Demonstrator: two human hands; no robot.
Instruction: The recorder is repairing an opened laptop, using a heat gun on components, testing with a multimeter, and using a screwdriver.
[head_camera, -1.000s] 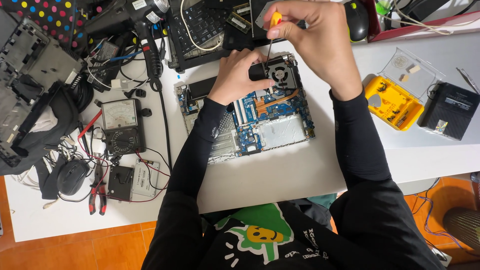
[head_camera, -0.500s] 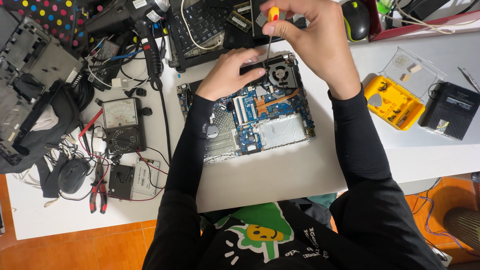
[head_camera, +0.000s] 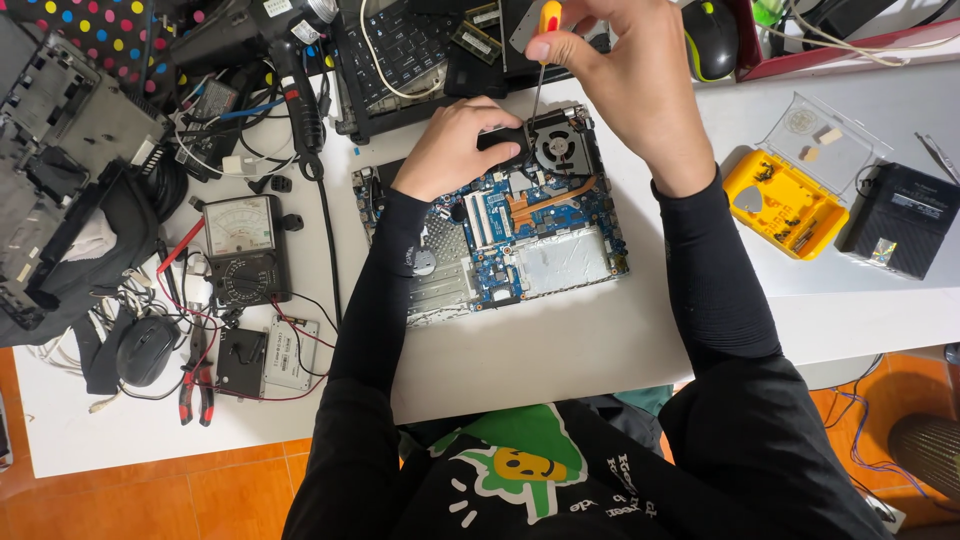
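Above the fan (head_camera: 556, 150), the screwdriver (head_camera: 541, 55) is now raised, pinched by the right hand (head_camera: 625, 85) fingers; the left hand (head_camera: 450, 150), fingers curled, has slid onto the circuit board (head_camera: 520, 225) beside it.

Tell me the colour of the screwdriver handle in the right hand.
Orange-yellow with a red band; the screwdriver handle shows best in the head view.

Both arms in black sleeves, extended forward, forearms roughly parallel. Left hand (head_camera: 455, 150) palm down, fingers curled, pressed flat and low. Right hand (head_camera: 630, 85) raised higher, wrist bent, thumb and fingertips pinched together in a closed grip.
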